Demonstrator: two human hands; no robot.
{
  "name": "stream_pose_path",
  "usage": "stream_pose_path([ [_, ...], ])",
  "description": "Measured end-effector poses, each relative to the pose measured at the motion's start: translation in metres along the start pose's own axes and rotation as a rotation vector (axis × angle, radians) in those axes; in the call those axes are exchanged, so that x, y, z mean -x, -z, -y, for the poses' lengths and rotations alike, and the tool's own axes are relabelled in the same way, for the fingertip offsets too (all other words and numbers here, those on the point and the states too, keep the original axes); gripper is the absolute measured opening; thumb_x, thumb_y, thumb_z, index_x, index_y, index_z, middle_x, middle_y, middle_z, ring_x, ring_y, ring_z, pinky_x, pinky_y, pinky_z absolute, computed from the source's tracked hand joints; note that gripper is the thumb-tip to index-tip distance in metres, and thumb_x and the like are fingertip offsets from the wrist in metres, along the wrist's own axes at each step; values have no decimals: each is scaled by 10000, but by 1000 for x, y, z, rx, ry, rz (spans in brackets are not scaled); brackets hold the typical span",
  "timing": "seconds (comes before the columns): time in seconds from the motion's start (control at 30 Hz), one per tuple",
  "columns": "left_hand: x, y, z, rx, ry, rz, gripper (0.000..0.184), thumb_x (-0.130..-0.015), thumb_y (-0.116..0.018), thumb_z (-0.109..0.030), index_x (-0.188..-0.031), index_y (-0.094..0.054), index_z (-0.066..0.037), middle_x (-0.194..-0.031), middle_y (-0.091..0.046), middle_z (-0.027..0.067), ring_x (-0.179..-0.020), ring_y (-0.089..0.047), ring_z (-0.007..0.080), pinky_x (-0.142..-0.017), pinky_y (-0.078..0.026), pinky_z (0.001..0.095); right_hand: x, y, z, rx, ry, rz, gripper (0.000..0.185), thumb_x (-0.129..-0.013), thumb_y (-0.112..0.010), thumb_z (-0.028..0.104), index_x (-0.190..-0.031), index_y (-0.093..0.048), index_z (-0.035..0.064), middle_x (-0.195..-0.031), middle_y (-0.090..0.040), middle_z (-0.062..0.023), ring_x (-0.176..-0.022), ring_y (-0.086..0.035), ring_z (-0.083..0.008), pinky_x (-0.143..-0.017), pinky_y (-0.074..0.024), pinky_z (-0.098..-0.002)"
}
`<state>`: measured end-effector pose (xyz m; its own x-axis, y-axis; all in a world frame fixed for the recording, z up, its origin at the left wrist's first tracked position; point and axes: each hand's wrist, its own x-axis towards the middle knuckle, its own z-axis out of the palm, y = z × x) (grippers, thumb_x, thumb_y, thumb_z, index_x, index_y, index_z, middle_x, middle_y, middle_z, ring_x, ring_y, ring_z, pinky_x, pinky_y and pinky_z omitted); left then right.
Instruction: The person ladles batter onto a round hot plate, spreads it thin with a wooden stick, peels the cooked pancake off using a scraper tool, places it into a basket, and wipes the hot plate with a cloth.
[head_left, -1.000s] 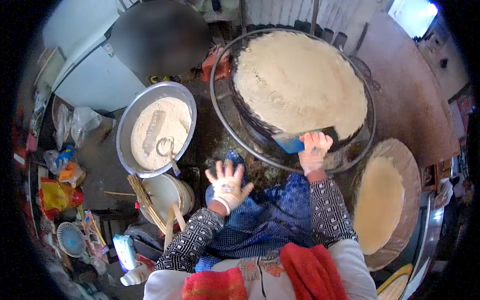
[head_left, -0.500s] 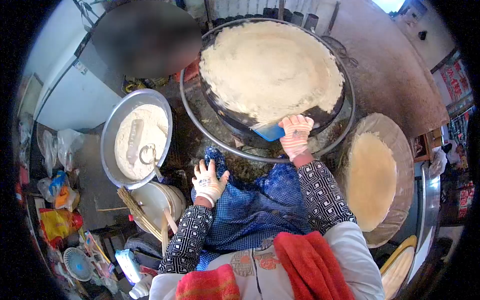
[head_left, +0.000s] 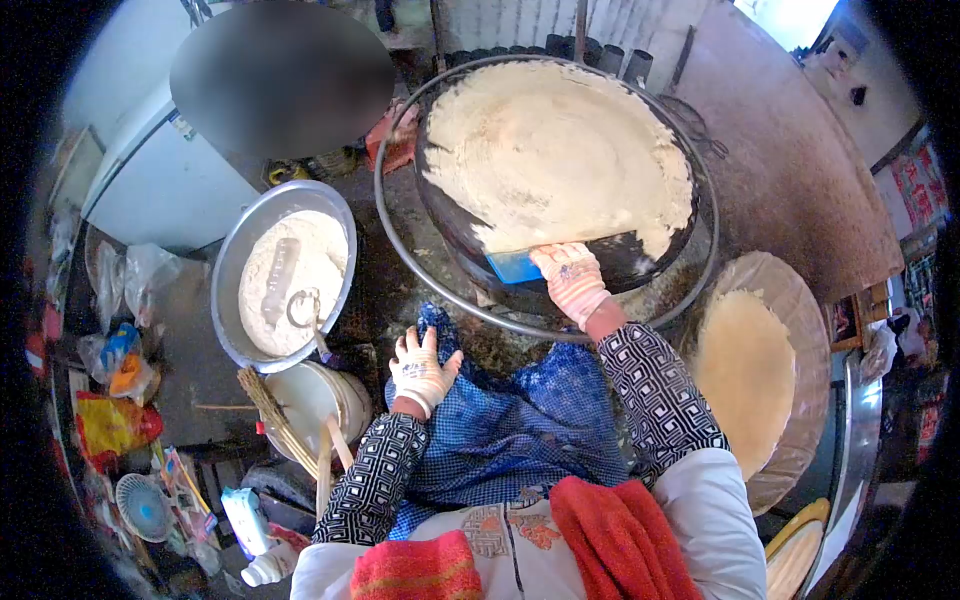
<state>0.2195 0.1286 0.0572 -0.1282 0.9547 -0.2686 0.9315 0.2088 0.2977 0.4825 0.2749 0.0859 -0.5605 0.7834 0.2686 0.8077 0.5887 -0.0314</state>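
My gloved right hand (head_left: 572,280) is closed around a blue scraper (head_left: 514,267), whose blade touches the near edge of a large round black griddle (head_left: 450,220). A wide, thin layer of pale batter (head_left: 560,150) covers most of that griddle. Dark metal shows bare along its near right side, behind my right hand. My left hand (head_left: 424,372), gloved too, lies with spread fingers on the blue checked cloth (head_left: 510,430) over my knee and holds nothing.
A metal ring (head_left: 385,215) surrounds the griddle. To the left stand a metal basin (head_left: 228,310) of pale dough or flour with a ladle-like tool in it, and a bucket (head_left: 352,405) with a brush (head_left: 270,405). A plastic-lined basket (head_left: 800,400) holding tan flat sheets is at right.
My right hand has drawn the scraper leftward along the griddle's near edge. The left hand stays on my knee. The whole view has shifted slightly.
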Motion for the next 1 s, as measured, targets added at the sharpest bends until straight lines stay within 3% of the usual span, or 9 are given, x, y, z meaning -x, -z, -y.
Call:
stream_pose_path([
  [0.13, 11, -3, 4, 53, -91, -88, 710, -818, -660, -504, -1371, -453, -108, -1420, -384, 255, -1319, -348, 437, -1048, -333, 566, -14, 12, 12, 85, -41, 102, 338, -871, -484, 158, -1178, -610, 93, -1172, -658, -98, -1100, -613, -257, -977, -440, -402],
  [0.3, 2, -8, 34, 359, -321, -487, 597, -813, -721, -209, -1324, -469, -28, -1352, -440, 259, -1221, -462, 430, -1048, -393, 459, -19, 10, 11, 195, 4, 43, 308, -872, -478, 188, -1135, -582, 67, -1170, -646, -104, -1081, -616, -231, -935, -462, -377],
  [0.43, -60, 42, 68, 205, -190, -452, 610, -796, -682, -116, -1346, -437, -21, -1358, -426, 254, -1233, -441, 441, -1042, -394, 479, -17, 9, 7, 178, -35, 121, 351, -889, -460, 189, -1201, -556, 58, -1204, -631, -109, -1100, -609, -230, -945, -455, -387],
  [0.57, -127, 85, 77, -138, -322, -451, 685, -743, -609, -3, -1390, -388, -39, -1437, -377, 200, -1335, -346, 390, -1112, -299, 478, -11, 1, 6, 227, -15, 64, 358, -886, -455, 179, -1214, -556, 74, -1199, -633, -102, -1102, -606, -232, -935, -454, -395],
  [0.7, -170, 81, 56, -663, -753, -602, 557, -747, -601, -71, -1299, -529, -101, -1401, -464, 155, -1374, -347, 323, -1162, -228, 491, -8, -6, 0, 184, -39, 35, 397, -831, -523, 152, -1216, -587, 79, -1172, -658, -110, -1085, -626, -244, -962, -445, -413],
  [0.77, -158, 72, 9, -754, -684, -230, 277, -767, -608, -136, -1029, -696, -128, -1132, -647, 116, -1215, -514, 288, -1127, -287, 459, -6, -15, -6, 233, -17, 11, 393, -824, -531, 147, -1208, -594, 88, -1176, -657, -112, -1084, -626, -243, -964, -444, -410],
  [0.83, -152, 7, 3, -1076, -713, -252, 123, -792, -620, -227, -719, -718, -243, -686, -647, -11, -753, -597, 204, -868, -405, 376, -3, -6, -2, 224, -30, 45, 358, -822, -528, 136, -1168, -612, 96, -1154, -663, -104, -1073, -630, -238, -946, -452, -405],
  [0.93, -66, -23, -56, -842, -610, -7, 138, -775, -625, -257, -655, -687, -227, -627, -624, -30, -668, -614, 198, -658, -420, 373, -10, -8, 2, 246, -51, 22, 330, -842, -504, 151, -1147, -619, 99, -1131, -668, -89, -1053, -640, -226, -921, -463, -393],
  [1.0, 2, -21, -109, -520, -723, -53, 162, -748, -625, -232, -590, -658, -218, -554, -586, -32, -571, -607, 223, -539, -412, 380, -14, -4, 7, 240, -55, 35, 333, -847, -500, 158, -1153, -617, 99, -1139, -667, -89, -1049, -643, -224, -918, -465, -386],
])
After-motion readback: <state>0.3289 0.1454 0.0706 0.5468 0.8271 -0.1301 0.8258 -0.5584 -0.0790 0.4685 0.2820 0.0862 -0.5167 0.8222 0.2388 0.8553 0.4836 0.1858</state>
